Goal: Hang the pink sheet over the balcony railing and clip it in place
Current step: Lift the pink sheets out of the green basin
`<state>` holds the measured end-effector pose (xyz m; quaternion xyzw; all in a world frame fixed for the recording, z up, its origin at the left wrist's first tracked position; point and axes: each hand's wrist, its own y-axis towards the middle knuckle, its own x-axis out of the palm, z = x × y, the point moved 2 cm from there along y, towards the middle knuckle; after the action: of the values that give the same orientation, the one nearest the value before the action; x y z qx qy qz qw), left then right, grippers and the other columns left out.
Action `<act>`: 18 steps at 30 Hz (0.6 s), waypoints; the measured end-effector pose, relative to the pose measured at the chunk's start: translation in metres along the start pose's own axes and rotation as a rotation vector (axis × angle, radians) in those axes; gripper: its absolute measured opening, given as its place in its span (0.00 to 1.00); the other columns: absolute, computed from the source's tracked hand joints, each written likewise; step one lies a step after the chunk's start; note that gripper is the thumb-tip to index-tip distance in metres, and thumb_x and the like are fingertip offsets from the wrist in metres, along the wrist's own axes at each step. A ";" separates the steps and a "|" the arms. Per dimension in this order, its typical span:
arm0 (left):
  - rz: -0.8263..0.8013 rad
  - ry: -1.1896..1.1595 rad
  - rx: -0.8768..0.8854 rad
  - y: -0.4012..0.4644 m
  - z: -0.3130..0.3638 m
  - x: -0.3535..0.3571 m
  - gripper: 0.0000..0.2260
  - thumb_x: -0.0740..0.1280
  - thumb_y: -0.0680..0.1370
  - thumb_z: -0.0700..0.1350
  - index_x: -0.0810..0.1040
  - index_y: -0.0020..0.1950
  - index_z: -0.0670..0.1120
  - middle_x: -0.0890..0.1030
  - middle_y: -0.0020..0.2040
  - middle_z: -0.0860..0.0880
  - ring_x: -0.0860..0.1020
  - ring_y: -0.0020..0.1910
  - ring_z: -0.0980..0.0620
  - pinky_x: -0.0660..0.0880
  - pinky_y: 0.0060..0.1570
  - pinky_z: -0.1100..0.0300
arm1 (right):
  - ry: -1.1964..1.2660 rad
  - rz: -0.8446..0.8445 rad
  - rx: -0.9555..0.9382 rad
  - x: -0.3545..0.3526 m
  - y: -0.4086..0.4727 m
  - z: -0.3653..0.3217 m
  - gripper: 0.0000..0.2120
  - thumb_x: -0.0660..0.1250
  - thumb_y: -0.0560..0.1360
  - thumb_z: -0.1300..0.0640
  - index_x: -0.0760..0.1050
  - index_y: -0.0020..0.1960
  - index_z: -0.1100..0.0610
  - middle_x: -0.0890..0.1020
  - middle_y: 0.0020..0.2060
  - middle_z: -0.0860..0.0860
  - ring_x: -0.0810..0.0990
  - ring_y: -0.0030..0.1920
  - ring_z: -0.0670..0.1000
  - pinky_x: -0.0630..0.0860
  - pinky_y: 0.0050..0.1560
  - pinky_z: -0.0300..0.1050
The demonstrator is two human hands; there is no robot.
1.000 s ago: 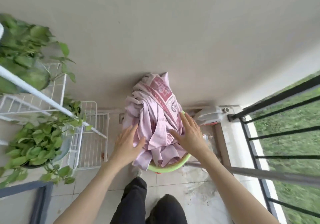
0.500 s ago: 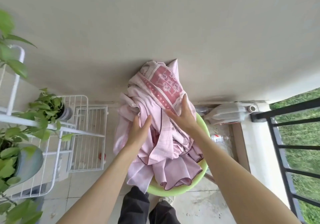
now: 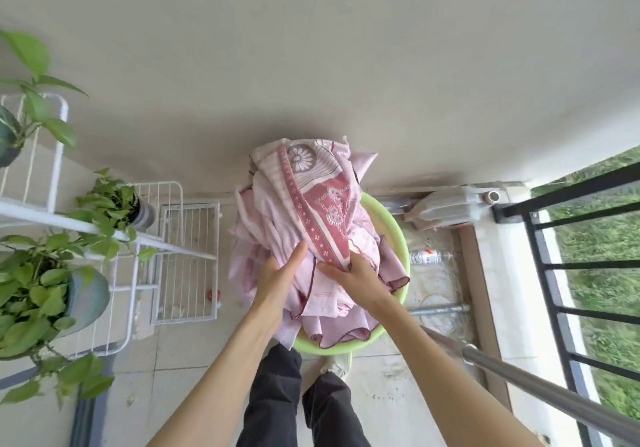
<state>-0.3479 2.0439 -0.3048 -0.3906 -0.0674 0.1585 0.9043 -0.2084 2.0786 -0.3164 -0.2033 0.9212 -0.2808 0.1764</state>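
Left hand: fingers straight, laid flat against the near-left side of the bunched pale pink cotton sheet with dark pink patterned border; not gripping. Right hand: fingers tucked into a fold of the sheet under the border strip; whether it actually grips cannot be told. The sheet sits heaped in a round light green plastic basin on the tiled floor, by the far wall. Black metal balcony railing stands right, apart from the sheet. White wire plant rack with green leafy potted plants stands left. Clear plastic bottle lies right of the basin.
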 end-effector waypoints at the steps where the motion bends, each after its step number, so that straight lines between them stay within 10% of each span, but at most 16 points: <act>1: 0.013 -0.018 0.003 -0.006 0.003 0.002 0.41 0.73 0.57 0.68 0.73 0.64 0.47 0.79 0.59 0.48 0.76 0.60 0.48 0.71 0.63 0.48 | -0.026 -0.013 -0.026 0.001 -0.009 -0.004 0.13 0.66 0.75 0.56 0.75 0.58 0.59 0.81 0.51 0.57 0.79 0.53 0.54 0.74 0.58 0.54; 5: 0.021 0.070 0.114 -0.025 0.013 0.011 0.28 0.77 0.62 0.54 0.74 0.59 0.50 0.81 0.49 0.59 0.78 0.47 0.69 0.73 0.44 0.75 | -0.310 -0.054 -0.187 0.005 -0.035 -0.014 0.13 0.62 0.77 0.60 0.72 0.61 0.63 0.72 0.50 0.56 0.72 0.54 0.56 0.68 0.56 0.44; 11: 0.116 0.074 0.017 -0.043 0.016 0.005 0.23 0.78 0.64 0.47 0.73 0.54 0.46 0.78 0.50 0.53 0.76 0.50 0.53 0.70 0.47 0.63 | -0.240 -0.277 -0.054 -0.011 -0.064 -0.020 0.11 0.62 0.77 0.56 0.74 0.59 0.53 0.70 0.51 0.47 0.69 0.55 0.49 0.67 0.58 0.44; 14: 0.092 0.127 0.016 -0.051 0.014 0.000 0.18 0.78 0.65 0.46 0.71 0.45 0.46 0.76 0.43 0.54 0.75 0.41 0.54 0.70 0.42 0.62 | 0.135 -0.061 0.046 -0.035 -0.068 -0.018 0.05 0.62 0.77 0.48 0.75 0.46 0.46 0.78 0.49 0.46 0.77 0.54 0.52 0.73 0.61 0.51; 18: 0.030 0.181 0.070 -0.056 0.008 -0.005 0.14 0.77 0.66 0.44 0.73 0.42 0.50 0.79 0.39 0.56 0.77 0.32 0.58 0.72 0.36 0.66 | 0.212 0.211 0.082 -0.052 -0.051 -0.021 0.28 0.62 0.71 0.36 0.70 0.64 0.52 0.74 0.61 0.45 0.73 0.58 0.46 0.69 0.60 0.46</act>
<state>-0.3415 2.0112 -0.2585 -0.3722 0.0261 0.1383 0.9174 -0.1588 2.0741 -0.2592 -0.0672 0.9388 -0.3178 0.1147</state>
